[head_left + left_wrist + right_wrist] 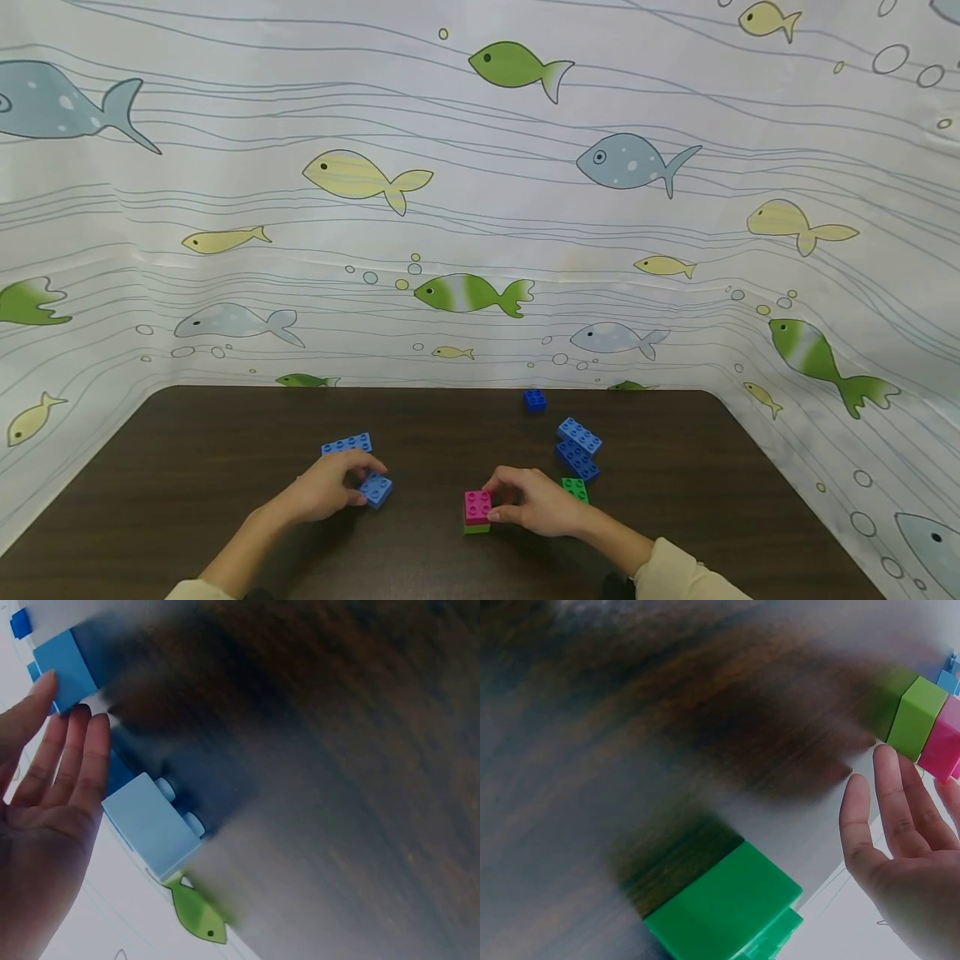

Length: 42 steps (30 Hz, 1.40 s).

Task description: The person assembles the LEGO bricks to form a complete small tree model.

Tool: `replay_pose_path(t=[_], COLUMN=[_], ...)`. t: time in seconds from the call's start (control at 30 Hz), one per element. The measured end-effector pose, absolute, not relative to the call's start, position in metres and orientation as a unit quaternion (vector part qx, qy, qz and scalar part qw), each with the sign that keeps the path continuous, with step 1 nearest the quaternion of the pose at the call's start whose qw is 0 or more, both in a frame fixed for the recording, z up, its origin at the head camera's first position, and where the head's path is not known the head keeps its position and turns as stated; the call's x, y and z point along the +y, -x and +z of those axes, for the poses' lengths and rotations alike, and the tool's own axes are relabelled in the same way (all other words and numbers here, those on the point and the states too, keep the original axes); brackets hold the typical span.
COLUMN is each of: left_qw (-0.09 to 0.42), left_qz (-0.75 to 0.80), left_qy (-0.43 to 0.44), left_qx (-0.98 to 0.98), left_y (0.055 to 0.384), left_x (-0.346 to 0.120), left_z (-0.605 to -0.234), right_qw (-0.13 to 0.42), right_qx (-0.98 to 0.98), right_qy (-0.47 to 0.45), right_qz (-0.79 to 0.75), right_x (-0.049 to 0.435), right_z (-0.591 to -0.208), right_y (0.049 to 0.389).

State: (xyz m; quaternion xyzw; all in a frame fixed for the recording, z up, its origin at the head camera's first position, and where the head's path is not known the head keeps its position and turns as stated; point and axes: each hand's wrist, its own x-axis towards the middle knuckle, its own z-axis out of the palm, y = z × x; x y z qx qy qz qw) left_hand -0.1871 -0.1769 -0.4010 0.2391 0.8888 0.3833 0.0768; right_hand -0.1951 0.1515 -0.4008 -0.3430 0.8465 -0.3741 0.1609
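Observation:
My left hand pinches a blue brick between thumb and fingertips, at the left-middle of the table. In the left wrist view the thumb lies along one side of this brick. Just behind that hand is a longer blue brick, partly covered by it. With thumb and index finger, my right hand holds a pink brick that sits on a lime green brick. The right wrist view has the lime brick against the table side of the pink one.
Beside the right hand stands a green brick, partly hidden by it. Farther back lie a dark blue brick with a lighter blue brick against it. A small blue brick is near the far edge. A fish-patterned curtain surrounds the dark table.

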Motion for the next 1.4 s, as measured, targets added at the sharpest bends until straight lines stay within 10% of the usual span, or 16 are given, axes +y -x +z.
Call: replay_pose_path(t=[1.4], left_qw=[0.020], left_qz=[0.415], left_qy=[-0.300], left_qx=[0.859], left_y=[0.180], left_x=[-0.104], left_z=[-0.389], right_qw=[0.162], right_qx=[0.849], right_qy=[0.335], right_qz=[-0.375], right_x=[0.151], right_z=[-0.402], right_y=[0.195])
